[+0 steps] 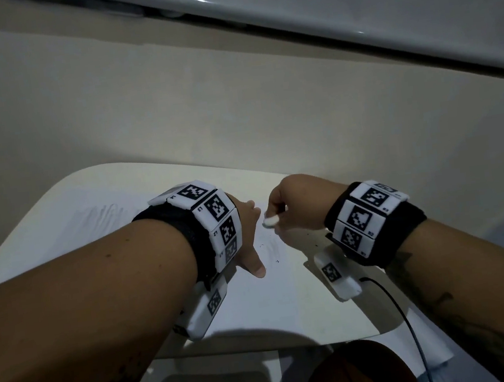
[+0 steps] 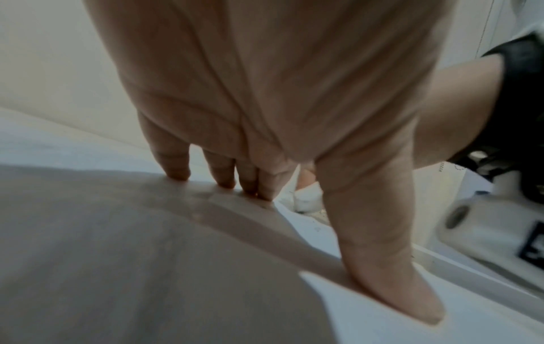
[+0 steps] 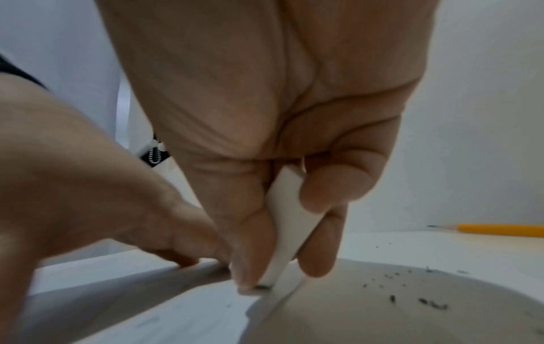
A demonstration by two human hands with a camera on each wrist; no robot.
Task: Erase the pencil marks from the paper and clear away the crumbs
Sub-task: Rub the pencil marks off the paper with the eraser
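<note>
The right hand [image 1: 293,204] is pinching a white eraser [image 1: 270,221] between thumb and fingers, its tip touching the paper [image 1: 257,298] near the middle. The left hand [image 1: 247,239] is pressing the paper with straight, spread fingers, just left of the eraser. Dark crumbs [image 3: 424,300] are lying to the right, a yellow pencil [image 3: 497,230] farther off.

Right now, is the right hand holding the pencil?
No, the right hand pinches a white eraser against the paper; the yellow pencil lies apart on the table.

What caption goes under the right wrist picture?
Right hand rubs an eraser on paper; crumbs and a pencil lie nearby.
</note>
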